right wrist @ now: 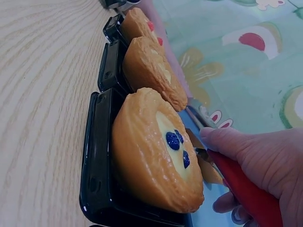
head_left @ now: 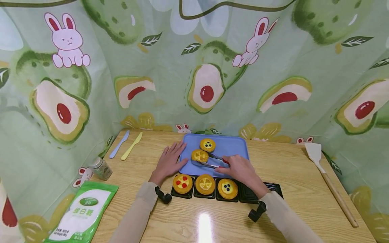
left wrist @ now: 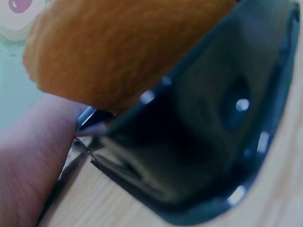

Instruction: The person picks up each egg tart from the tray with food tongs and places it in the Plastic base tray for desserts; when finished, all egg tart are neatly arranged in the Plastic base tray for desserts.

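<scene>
Tongs (head_left: 212, 161) gripped by right hand (head_left: 240, 168), closed on yellow tart (head_left: 199, 155); probably light, crumbly, best held at rim. Left hand (head_left: 168, 162) laid flat, steadying blue tray (head_left: 231, 145).

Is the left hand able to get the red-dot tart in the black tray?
Probably yes. The left hand lies flat at the blue tray's edge, just behind the red-dot tart, which sits uncovered in the black tray. Nothing stands between them; the right hand and tongs are off to the side.
</scene>
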A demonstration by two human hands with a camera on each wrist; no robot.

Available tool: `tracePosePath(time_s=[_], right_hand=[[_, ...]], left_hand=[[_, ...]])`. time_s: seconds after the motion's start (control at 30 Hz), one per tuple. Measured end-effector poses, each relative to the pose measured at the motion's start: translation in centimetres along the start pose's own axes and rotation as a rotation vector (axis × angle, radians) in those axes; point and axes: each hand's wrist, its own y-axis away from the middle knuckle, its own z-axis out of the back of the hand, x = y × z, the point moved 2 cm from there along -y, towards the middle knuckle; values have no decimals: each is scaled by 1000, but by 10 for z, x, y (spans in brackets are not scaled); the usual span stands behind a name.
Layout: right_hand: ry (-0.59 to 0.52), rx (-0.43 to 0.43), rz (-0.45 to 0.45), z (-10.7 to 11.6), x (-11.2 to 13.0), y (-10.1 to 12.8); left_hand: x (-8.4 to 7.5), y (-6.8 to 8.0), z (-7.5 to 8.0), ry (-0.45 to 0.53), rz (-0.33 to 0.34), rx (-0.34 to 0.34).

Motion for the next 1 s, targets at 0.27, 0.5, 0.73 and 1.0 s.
tracePosePath(time_s=[0.27, 0.5, 0.73, 1.0], right_hand=[[4, -15, -9, 4, 0, 8], [7, -55, -21, 12, -1, 18], [49, -122, -11, 28, 1, 31], [81, -149, -35, 43, 3, 49]], left_hand=[[0, -1, 0, -2, 0, 0], [0, 0, 1, 9, -13, -17], [-1, 0, 2, 8, -8, -11], [-4, 1, 5, 9, -17, -9]])
